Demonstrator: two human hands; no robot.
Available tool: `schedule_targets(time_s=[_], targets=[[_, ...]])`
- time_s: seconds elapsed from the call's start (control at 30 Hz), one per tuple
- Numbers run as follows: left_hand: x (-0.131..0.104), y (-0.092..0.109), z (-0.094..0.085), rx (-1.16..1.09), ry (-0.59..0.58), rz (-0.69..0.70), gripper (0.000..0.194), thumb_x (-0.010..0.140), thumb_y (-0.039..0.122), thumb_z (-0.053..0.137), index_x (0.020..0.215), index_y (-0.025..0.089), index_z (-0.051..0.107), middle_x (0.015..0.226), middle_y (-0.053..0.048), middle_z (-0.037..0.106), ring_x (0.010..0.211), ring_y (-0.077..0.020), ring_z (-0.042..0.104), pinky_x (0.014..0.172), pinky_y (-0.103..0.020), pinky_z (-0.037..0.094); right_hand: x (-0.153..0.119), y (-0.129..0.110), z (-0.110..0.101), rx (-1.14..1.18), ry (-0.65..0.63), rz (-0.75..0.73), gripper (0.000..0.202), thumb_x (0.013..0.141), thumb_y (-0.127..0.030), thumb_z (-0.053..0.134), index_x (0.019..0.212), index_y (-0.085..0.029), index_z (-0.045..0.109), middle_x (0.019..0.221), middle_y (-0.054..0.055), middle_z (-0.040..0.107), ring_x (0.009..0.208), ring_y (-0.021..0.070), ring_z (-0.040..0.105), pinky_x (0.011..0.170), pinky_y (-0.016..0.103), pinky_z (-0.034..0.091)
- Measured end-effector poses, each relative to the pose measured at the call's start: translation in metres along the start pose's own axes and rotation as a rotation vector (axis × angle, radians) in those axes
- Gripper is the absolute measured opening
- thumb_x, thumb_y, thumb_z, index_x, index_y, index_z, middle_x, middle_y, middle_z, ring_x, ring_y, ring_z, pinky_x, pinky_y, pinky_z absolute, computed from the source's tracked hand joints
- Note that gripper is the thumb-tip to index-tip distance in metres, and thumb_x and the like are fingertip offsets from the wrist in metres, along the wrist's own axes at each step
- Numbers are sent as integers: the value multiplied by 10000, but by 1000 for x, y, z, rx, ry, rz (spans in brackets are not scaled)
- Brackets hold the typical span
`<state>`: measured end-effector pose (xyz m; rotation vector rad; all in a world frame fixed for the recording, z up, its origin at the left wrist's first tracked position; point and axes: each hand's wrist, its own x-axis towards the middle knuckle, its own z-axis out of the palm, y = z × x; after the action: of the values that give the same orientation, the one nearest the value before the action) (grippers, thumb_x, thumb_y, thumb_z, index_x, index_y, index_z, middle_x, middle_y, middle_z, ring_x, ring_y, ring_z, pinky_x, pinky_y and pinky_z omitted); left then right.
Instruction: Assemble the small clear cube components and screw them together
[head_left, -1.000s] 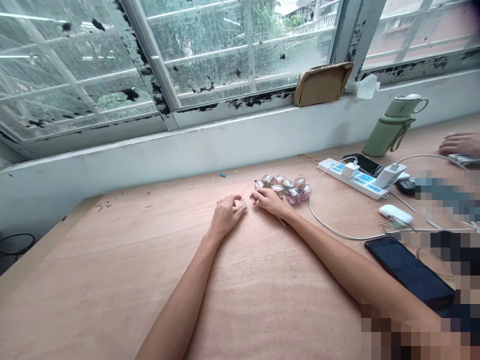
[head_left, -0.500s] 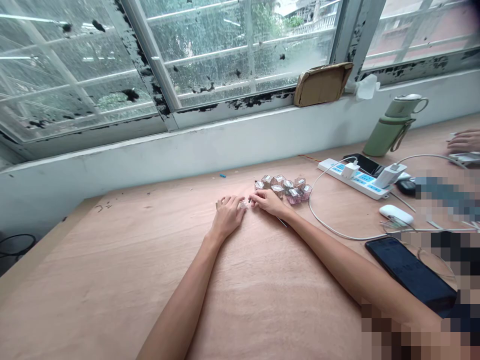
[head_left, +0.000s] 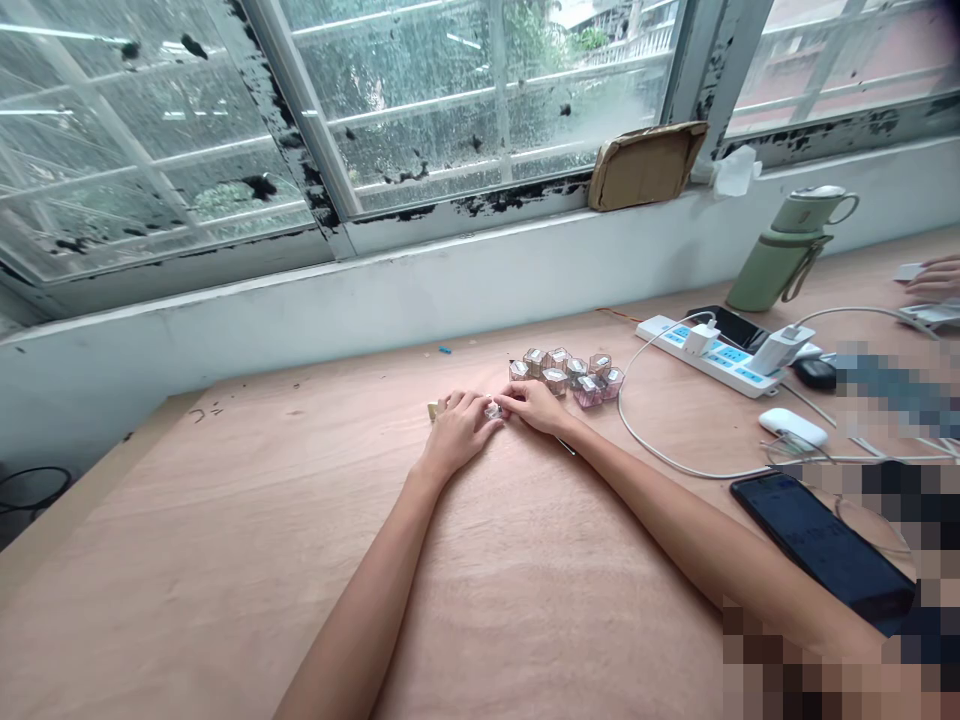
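2 hands meeting at a small clear piece on a wooden table

Left hand (head_left: 455, 435): palm down, low over the table (head_left: 225, 560). Fingers bent and lying side by side; thumb set apart, pointing at the small clear piece (head_left: 493, 410). Whether thumb or fingers grip it, cannot tell. Yellowish piece (head_left: 433, 411) shows just left of the same fingers, partly covered.

Right hand (head_left: 536, 408): thumb and forefinger drawn together at the right side of the clear piece. What is pinched there, cannot tell; the spot is too small. Thin rod (head_left: 567, 447) pokes out below this hand, on the wrist side of the fingers; its other end is hidden.

Clear piece: in the narrow gap between the 2 sets of fingertips. Shape unclear.

Around the fingers: hexagonal containers (head_left: 557, 378) clustered just beyond the right fingers and to their right, some pinkish, pale labels on top. Blue scrap (head_left: 445, 350) farther out, beyond the left fingers, near the wall.

Well right of the right fingers: power strip (head_left: 729, 357) with 2 white plugs, white case (head_left: 793, 428), dark phone (head_left: 821, 545) nearer the body. Green flask (head_left: 772, 270) beyond the strip. Co-worker's hand (head_left: 937, 277) at the far right edge, well apart.
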<state>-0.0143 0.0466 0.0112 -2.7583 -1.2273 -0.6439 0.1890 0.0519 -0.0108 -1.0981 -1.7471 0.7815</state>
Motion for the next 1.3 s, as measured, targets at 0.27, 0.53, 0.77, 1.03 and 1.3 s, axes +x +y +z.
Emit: schedule_targets(time_s=[0.27, 0.53, 0.77, 1.03, 1.3], targets=[[0, 0, -1, 38, -10, 9, 255, 985, 419, 580, 1148, 252, 681, 1231, -63, 674, 1196, -272, 544, 1060, -464, 364, -3, -7, -1, -84, -11, 19, 211, 880, -367, 677, 895, -180, 775, 828, 35, 758, 779, 174, 658, 724, 274, 449], [0, 3, -3, 39, -33, 8, 294, 1023, 378, 506, 1245, 262, 659, 1272, -66, 668, 1213, -264, 560, 1083, -461, 347, -2, 1, -3, -68, -70, -40, 181, 885, -342, 691, 960, -217, 798, 997, 40, 771, 889, 186, 662, 819, 294, 457], [0, 1, -1, 50, -22, 25, 291, 1028, 382, 505, 1246, 261, 655, 1273, -67, 666, 1213, -258, 573, 1085, -462, 347, -2, 2, -4, -37, -55, -28, 189, 862, -348, 719, 941, -180, 752, 936, 37, 756, 849, 177, 640, 804, 295, 449], [1, -6, 6, 77, 17, 24, 286, 1010, 386, 554, 1245, 258, 654, 1206, -74, 667, 1156, -257, 590, 1030, -429, 394, -2, 3, -3, 62, -54, -111, 214, 872, -393, 714, 915, -193, 776, 946, 47, 766, 838, 183, 652, 807, 309, 473], [2, -6, 6, 55, 7, 11, 231, 992, 348, 602, 1187, 241, 667, 1173, -57, 695, 1127, -242, 614, 1002, -406, 404, -3, 9, 3, 62, -51, -196, 244, 918, -434, 676, 970, -239, 813, 1015, 70, 761, 894, 201, 686, 868, 344, 503]])
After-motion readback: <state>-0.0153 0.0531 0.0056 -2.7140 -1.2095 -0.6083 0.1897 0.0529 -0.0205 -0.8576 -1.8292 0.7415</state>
